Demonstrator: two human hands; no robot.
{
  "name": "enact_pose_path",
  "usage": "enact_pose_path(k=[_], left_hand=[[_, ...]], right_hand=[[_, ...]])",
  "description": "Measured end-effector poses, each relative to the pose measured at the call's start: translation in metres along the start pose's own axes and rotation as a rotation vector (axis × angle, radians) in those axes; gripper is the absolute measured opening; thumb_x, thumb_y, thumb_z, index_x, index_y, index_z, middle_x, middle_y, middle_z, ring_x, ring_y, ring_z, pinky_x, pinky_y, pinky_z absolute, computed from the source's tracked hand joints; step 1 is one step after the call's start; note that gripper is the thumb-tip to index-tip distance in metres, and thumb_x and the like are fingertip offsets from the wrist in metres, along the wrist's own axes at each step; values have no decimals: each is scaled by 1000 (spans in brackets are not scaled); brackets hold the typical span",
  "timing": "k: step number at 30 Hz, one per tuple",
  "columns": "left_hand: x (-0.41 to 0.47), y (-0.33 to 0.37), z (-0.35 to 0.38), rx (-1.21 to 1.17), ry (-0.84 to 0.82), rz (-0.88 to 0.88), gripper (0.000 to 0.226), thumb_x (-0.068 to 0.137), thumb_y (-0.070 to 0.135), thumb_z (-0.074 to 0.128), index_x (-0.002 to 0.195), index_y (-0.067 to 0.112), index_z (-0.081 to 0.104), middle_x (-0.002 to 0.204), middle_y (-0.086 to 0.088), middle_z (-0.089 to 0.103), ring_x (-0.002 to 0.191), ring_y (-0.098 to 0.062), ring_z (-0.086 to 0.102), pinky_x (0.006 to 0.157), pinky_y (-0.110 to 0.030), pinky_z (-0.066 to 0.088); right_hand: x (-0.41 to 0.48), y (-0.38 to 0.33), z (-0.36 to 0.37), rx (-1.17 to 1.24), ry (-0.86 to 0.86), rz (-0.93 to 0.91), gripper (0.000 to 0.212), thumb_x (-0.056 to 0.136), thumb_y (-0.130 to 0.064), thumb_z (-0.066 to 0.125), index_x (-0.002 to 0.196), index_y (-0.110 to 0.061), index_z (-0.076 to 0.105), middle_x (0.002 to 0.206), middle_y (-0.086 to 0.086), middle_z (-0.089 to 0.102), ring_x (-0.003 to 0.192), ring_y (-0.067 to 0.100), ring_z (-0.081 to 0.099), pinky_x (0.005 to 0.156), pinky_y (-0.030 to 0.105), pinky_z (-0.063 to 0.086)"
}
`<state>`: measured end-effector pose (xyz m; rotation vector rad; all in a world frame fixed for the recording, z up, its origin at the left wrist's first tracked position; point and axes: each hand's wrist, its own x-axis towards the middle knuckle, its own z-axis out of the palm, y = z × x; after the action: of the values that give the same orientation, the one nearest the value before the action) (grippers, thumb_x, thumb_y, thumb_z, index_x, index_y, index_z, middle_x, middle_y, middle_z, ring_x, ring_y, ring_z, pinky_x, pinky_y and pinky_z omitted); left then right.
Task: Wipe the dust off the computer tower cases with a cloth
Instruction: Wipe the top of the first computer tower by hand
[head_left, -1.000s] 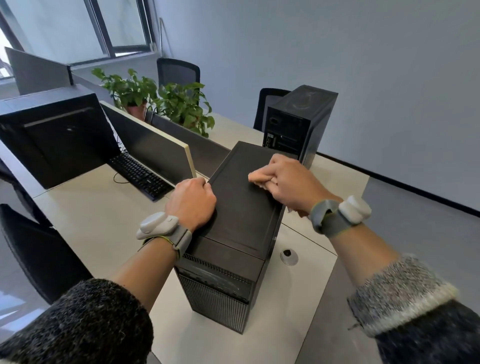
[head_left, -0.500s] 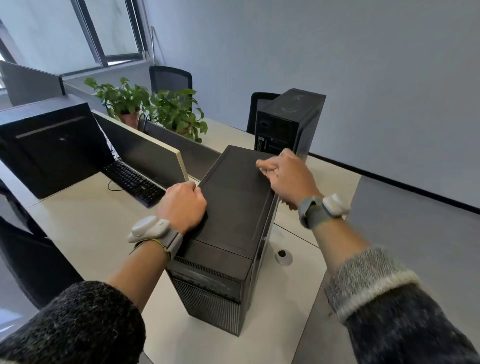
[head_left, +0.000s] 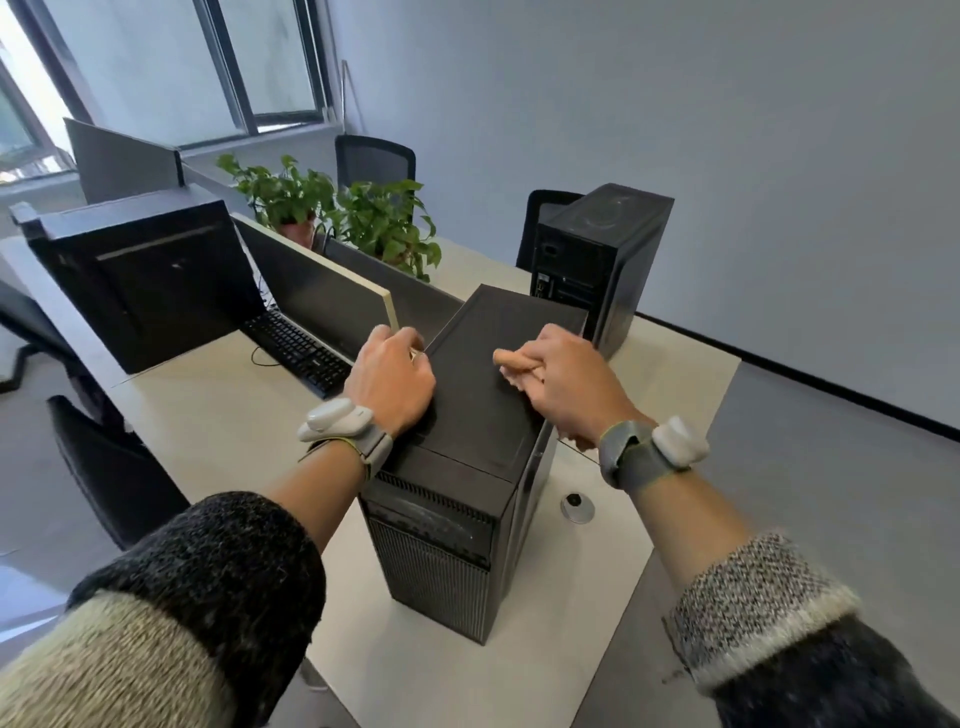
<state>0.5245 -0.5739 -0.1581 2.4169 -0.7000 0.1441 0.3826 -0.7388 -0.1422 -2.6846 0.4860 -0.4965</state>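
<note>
The near tower case (head_left: 467, 457) stands upright on the desk (head_left: 208, 415). The left hand (head_left: 389, 376) grips its left top edge; the right hand (head_left: 561, 382) is clenched on top — cloth hidden. A second tower (head_left: 602, 260) stands farther right.

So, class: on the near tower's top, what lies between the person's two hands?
In the head view, only bare black top panel of the near tower lies between the left hand and right hand; nothing rests there.

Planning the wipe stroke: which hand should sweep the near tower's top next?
Right hand: it lies curled on the near tower top, seemingly bunching something, though no cloth shows. Left hand braces the tower's left edge.
</note>
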Motion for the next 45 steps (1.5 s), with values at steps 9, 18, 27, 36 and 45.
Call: enact_pose_path(k=[9,18,27,36,45], left_hand=[[-29,-28,-34,127,-57,-46,31,100,37,45,113,24,70,118,-5,60,111,-31,57,95,-46,51],[-52,-35,-12,-189,-24,-220,45,108,30,34,85,10,67,92,-8,66,91,-30,56,78,-37,38],[-48,-41,-7,-133,-70,-259,49,108,38,29,97,13,70,100,-9,59,94,-30,51,84,-35,37],[-48,-43,-5,-133,-61,-259,49,108,37,27,101,12,69,101,-11,62,92,-31,54,82,-36,39],[-46,-44,-3,-152,-54,-288,52,106,42,28,101,13,71,107,-15,67,95,-35,57,90,-43,49]], right_hand=[[0,25,-14,68,113,60,15,99,-29,65,90,-35,76,93,-1,59,79,20,62,74,41,55],[-69,-16,-13,216,-77,-139,14,98,-41,70,105,-40,83,92,-11,59,85,6,61,74,28,49],[-10,-12,-5,-113,9,81,23,104,-34,57,95,-24,76,104,2,54,92,30,63,75,44,55],[5,-6,-18,-221,-7,52,20,100,-36,62,94,-28,80,98,-2,59,94,29,65,74,43,55],[-24,-47,-1,-3,-223,-264,24,98,-34,64,114,-47,78,101,-16,58,90,11,61,75,41,54]])
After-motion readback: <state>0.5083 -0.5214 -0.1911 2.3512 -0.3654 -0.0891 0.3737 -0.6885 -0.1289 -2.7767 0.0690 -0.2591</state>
